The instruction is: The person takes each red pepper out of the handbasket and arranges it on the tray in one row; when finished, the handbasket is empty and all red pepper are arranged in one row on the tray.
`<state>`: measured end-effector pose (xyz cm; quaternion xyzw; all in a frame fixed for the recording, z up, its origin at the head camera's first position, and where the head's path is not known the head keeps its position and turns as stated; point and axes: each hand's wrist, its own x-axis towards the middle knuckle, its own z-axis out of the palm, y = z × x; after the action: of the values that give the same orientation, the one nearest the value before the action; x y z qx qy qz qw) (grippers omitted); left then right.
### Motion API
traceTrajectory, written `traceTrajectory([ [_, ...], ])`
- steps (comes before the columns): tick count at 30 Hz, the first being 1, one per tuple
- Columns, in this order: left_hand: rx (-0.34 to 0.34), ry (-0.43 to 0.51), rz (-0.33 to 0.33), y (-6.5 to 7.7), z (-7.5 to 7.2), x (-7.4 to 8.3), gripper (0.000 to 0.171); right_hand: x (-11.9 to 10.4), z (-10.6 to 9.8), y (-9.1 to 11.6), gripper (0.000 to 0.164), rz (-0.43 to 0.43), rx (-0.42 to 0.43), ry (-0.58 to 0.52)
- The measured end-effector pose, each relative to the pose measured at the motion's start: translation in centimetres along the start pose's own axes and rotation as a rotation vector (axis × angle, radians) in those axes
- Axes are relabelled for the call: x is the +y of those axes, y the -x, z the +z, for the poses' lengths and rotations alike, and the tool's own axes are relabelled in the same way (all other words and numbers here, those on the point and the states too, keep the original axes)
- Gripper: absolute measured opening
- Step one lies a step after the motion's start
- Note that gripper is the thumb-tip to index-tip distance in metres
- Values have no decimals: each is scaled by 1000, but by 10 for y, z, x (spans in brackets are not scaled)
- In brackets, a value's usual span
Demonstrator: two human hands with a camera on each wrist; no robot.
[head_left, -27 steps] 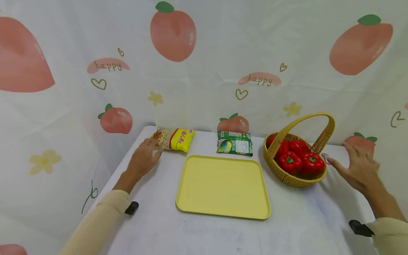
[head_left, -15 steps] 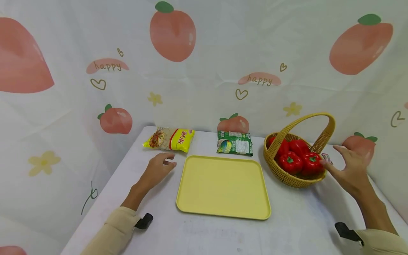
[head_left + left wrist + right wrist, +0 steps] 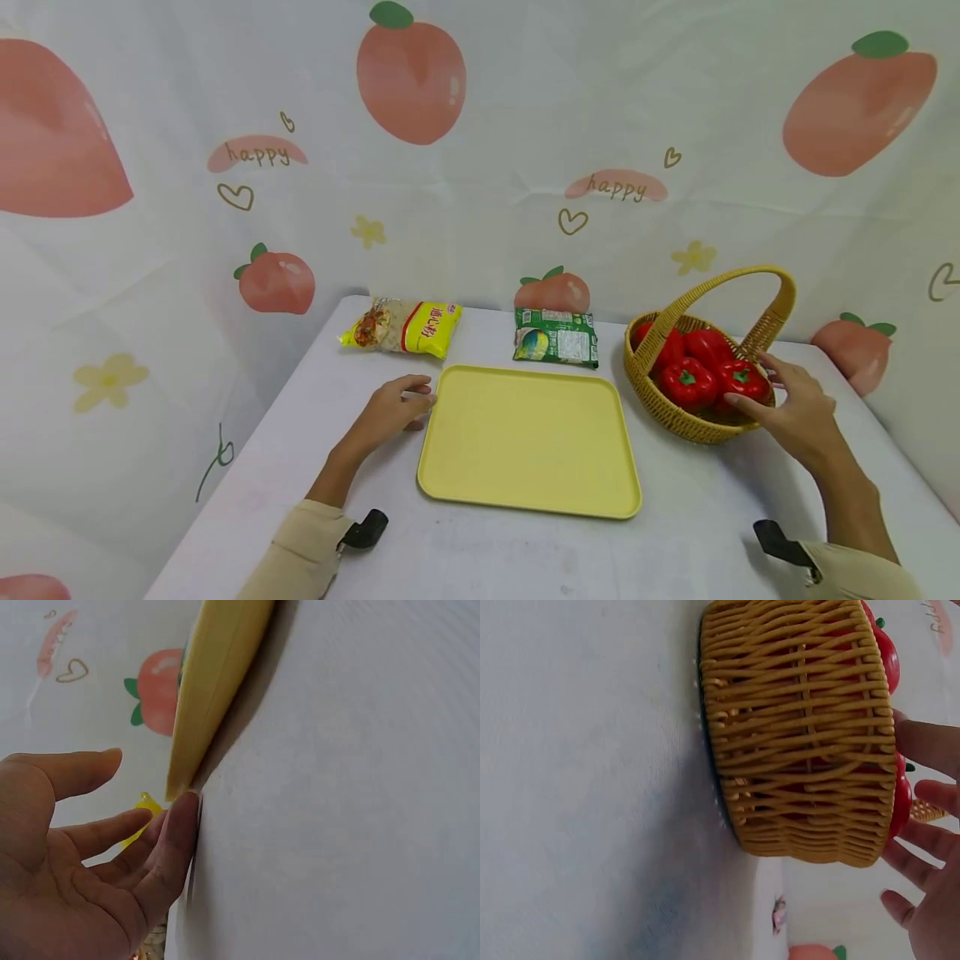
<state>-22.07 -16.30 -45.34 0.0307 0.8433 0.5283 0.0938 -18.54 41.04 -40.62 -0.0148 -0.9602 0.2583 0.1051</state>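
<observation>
In the head view a wicker basket (image 3: pixel 670 417) with a tall arched handle holds several red bell peppers (image 3: pixel 687 384). My right hand (image 3: pixel 802 414) reaches over the basket's right rim, its fingers spread about the nearest bell pepper (image 3: pixel 744 379). Its thumb overlaps the front of that pepper, and the right wrist view shows the other fingers (image 3: pixel 932 841) on the far side. My left hand (image 3: pixel 386 414) is at the left edge of a yellow rectangular tray (image 3: pixel 528 442), fingers loosely bent. Its lowest fingertips (image 3: pixel 184 806) are right by the tray's edge, close to the tabletop.
Behind the tray lie a yellow-ended pasta bag (image 3: pixel 431 329) on the left and a green printed packet (image 3: pixel 557 340) in the middle. A small pinkish item (image 3: pixel 779 915) lies beyond the basket. A fruit-printed cloth (image 3: pixel 480 233) hangs along the back.
My left hand has moved off the pasta bag, right and nearer, to the tray's left edge. My right hand has moved left from beside the basket to the pepper at its rim.
</observation>
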Motion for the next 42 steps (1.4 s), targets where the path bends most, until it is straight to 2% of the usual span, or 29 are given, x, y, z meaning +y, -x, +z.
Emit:
traceTrajectory([
  [5,-34,27,-21,-4,3,3,55,-2,6,-1,94,29,-8,-30],
  [15,-39,-16,-68,-10,4,6,56,-1,14,0,93,61,-1,-47],
  [26,-52,-81,-53,-14,2,10,54,0,19,3,94,91,20,-83],
  [37,-69,-43,-40,-15,1,9,53,-7,11,9,97,140,-3,-127],
  [42,-69,-52,-42,-14,2,9,53,-12,4,11,97,115,39,-115],
])
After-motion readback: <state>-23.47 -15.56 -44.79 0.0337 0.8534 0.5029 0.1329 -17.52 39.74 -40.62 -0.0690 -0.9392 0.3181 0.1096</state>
